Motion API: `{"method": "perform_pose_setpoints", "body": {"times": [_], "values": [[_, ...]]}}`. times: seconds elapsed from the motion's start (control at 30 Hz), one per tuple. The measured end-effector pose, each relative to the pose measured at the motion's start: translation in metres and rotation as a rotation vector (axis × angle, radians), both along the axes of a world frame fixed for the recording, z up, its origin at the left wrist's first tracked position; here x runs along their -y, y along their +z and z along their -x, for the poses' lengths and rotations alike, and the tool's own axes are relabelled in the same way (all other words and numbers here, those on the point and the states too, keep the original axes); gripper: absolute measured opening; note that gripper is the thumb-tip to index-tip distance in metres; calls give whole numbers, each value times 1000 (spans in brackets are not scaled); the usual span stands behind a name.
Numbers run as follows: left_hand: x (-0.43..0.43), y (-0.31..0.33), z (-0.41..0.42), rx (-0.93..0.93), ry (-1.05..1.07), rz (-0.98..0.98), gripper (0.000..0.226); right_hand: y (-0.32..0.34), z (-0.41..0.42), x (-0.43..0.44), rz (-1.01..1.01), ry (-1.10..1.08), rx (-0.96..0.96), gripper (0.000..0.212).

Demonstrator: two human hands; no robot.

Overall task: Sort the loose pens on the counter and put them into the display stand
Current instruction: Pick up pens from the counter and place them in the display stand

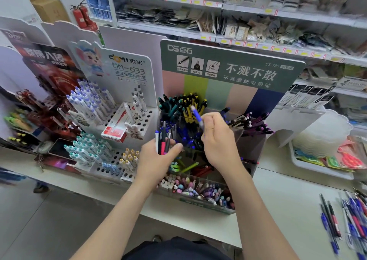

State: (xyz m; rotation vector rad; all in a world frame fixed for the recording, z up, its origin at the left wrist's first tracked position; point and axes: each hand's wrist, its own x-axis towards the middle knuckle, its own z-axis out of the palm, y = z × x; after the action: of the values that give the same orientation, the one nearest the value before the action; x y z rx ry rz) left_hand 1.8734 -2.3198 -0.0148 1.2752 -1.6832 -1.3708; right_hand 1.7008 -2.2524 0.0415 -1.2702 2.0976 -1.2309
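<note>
Above stand [218, 96]: my left hand [156, 160], fingers [174, 148] gripping pen bundle [163, 140]; my right hand [218, 140], fingers [208, 118] pinching blue pen [196, 113].

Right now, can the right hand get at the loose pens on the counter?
Probably, but not yet: the right hand is over the display stand, its fingers pinching a blue pen. The loose pens lie to its right across bare counter, nothing between.
</note>
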Motion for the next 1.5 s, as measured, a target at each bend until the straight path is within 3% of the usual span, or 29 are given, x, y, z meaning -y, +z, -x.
{"method": "perform_pose_setpoints", "body": {"times": [0.1,0.2,0.3,0.43,0.53,0.67,0.83,1.2,1.37,1.5], "values": [[0,-3,4,178,117,151,31,2,0,-3,-304,91,-57,32],[0,-2,8,324,68,199,37,5,0,-5,-410,131,-130,29],[3,1,15,295,-16,146,28,12,4,-4,-513,161,-199,33],[12,11,25,235,-147,84,15,19,1,7,-541,192,-376,20],[20,16,27,231,-240,89,9,17,-3,22,-517,240,-495,24],[21,19,18,299,-126,271,22,19,-6,38,-514,328,-682,23],[15,11,5,238,9,235,22,32,-18,49,-621,429,-875,24],[8,6,-3,56,-1,18,21,47,-12,63,-584,475,-965,36],[7,5,-5,11,38,0,17,42,2,66,-560,603,-819,58],[6,4,-7,9,60,20,17,28,3,60,-393,520,-796,50]]}}
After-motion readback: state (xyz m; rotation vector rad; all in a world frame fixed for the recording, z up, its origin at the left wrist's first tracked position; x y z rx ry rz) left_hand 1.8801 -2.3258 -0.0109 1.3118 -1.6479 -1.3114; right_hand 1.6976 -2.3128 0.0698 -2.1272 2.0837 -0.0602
